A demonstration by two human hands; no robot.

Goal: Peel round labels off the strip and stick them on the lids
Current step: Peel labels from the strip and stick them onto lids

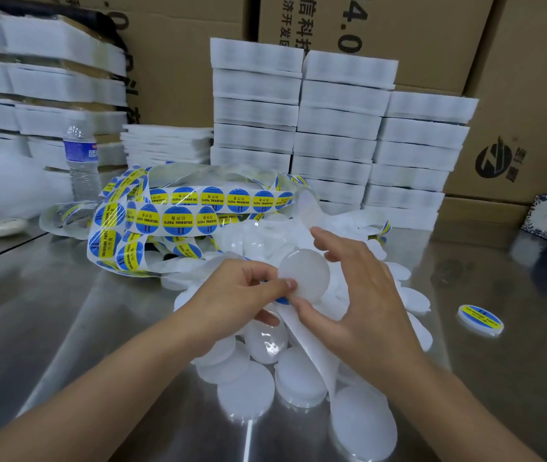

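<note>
The left hand [242,295] and the right hand [362,295] are meeting over the shiny table [65,311], and both are holding one white lid [305,275] between them. The right hand is pinching it: the thumb is sitting on the lid's near edge, a finger is touching the far edge, and the other fingers are spreading loose above. The left hand's fingers are curling in and its thumb tip is pressing on the lid's left edge.

A bit of blue label [282,300] is peeking out just under that thumb. I cannot tell if it is stuck on. The label is sitting on the left hand's side of the lid, so I think the left hand is the one that will smooth it across, going toward the right hand.

A bare white backing strip [312,355] is hanging down from under the hands, toward the person. More plain lids [245,395] are lying in a heap under and nearer than the hands. Off past the right hand, well apart, one finished lid [480,320] is lying flat with its label on.

Beyond the left hand the label strip [178,221] is lying in loops, its long rows running side to side. The left hand is nearer to it. Each round label is saying "SOLDERING PASTE" and "II". Farther back, the boxes [382,28] are showing "4.0".
</note>
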